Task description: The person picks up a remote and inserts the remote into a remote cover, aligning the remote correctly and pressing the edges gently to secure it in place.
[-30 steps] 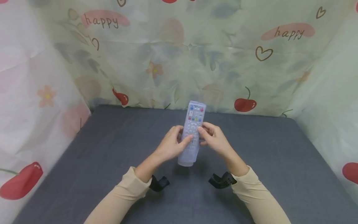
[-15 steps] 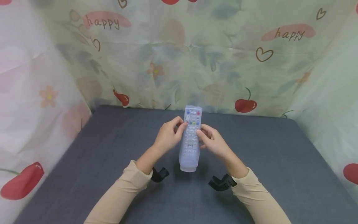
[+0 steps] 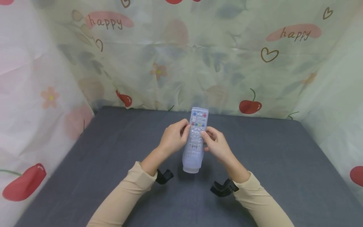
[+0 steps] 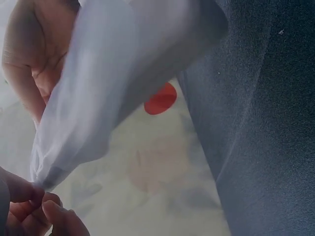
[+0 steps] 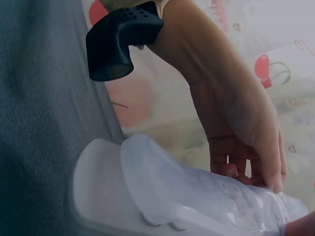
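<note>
A remote control (image 3: 195, 145) with coloured buttons near its top is held up over the table in a translucent, pale purple cover (image 5: 147, 172). Its white lower end (image 5: 98, 189) sticks out of the cover. My left hand (image 3: 175, 135) pinches the cover's left edge, level with the coloured buttons; the left wrist view shows the fingertips (image 4: 37, 194) gripping gathered film at the corner. My right hand (image 3: 217, 143) grips the right side a little lower, thumb on the front edge, other fingers behind and partly hidden.
A dark grey cloth covers the table (image 3: 136, 148). Fabric printed with cherries and the word "happy" hangs as a back wall (image 3: 181, 72) and at both sides. Black curved camera mounts (image 3: 164, 176) stick out from both wrists.
My left hand has let its thumb off the remote's lower front and moved up to pinch the upper left edge. The remote sits slightly lower; my right hand has stayed nearly in place.
</note>
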`<state>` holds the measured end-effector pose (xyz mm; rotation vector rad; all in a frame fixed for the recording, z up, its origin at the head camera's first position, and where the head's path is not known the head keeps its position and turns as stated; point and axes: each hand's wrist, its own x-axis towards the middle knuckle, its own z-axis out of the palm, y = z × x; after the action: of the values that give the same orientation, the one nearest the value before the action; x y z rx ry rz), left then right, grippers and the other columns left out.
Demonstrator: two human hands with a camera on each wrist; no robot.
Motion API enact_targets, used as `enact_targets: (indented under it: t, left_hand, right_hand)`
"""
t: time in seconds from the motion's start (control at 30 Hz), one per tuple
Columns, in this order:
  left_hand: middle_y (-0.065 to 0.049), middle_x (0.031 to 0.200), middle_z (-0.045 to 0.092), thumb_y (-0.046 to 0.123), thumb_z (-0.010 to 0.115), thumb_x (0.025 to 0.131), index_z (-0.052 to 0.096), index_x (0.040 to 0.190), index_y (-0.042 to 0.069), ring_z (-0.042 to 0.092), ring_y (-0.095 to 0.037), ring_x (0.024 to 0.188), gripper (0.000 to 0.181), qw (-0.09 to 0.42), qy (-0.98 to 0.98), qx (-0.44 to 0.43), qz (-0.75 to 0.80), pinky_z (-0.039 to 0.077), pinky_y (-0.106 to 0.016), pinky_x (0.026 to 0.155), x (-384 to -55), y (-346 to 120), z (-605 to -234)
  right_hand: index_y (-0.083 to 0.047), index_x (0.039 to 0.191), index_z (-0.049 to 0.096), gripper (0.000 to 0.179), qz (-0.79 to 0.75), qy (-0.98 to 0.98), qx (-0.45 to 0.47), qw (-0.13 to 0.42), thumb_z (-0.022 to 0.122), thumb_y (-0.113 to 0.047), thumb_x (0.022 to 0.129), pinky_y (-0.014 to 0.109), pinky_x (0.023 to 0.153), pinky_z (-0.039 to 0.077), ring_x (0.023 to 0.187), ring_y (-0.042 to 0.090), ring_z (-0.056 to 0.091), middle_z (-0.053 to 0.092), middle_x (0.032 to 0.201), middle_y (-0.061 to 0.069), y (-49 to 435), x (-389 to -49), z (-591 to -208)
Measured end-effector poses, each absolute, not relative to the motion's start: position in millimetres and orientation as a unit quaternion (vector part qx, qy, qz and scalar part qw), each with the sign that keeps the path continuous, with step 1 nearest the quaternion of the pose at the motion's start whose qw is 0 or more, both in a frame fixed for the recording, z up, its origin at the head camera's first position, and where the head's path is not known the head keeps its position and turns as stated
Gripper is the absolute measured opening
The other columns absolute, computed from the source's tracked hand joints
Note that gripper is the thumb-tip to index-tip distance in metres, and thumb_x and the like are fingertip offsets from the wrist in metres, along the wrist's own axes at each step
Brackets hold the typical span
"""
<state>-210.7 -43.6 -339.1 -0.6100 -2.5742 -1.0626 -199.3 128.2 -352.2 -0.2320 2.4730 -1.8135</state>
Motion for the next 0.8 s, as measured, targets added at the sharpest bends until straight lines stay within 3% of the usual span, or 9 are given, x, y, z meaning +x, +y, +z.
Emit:
enact_targets:
  t: [0.33,0.8]
  left_hand:
    - [-0.002,0.065,0.051,0.018,0.048,0.097,0.057,0.089,0.009,0.042,-0.011,0.054,0.015,0.131,-0.910,-0.219,-0.328,0.032,-0.021,0.049,-208.9,-42.4,-338.6]
    - [-0.003,0.065,0.047,0.016,0.047,0.097,0.054,0.088,0.008,0.041,-0.011,0.053,0.014,0.106,-0.905,-0.219,-0.349,0.031,-0.020,0.047,-205.8,-44.1,-341.9]
  right_hand:
    - [0.003,0.122,0.054,0.031,-0.624,0.780,-0.032,0.018,0.044,-0.015,0.099,0.024,0.055,0.051,0.069,0.009,0.062,0.065,0.101,0.024,123.4,-196.4,-353.6]
    - [0.005,0.123,0.054,0.033,-0.640,0.768,-0.011,0.018,0.046,-0.014,0.098,0.022,0.052,0.050,0.067,0.010,0.059,0.067,0.094,0.017,122.1,-195.6,-352.3]
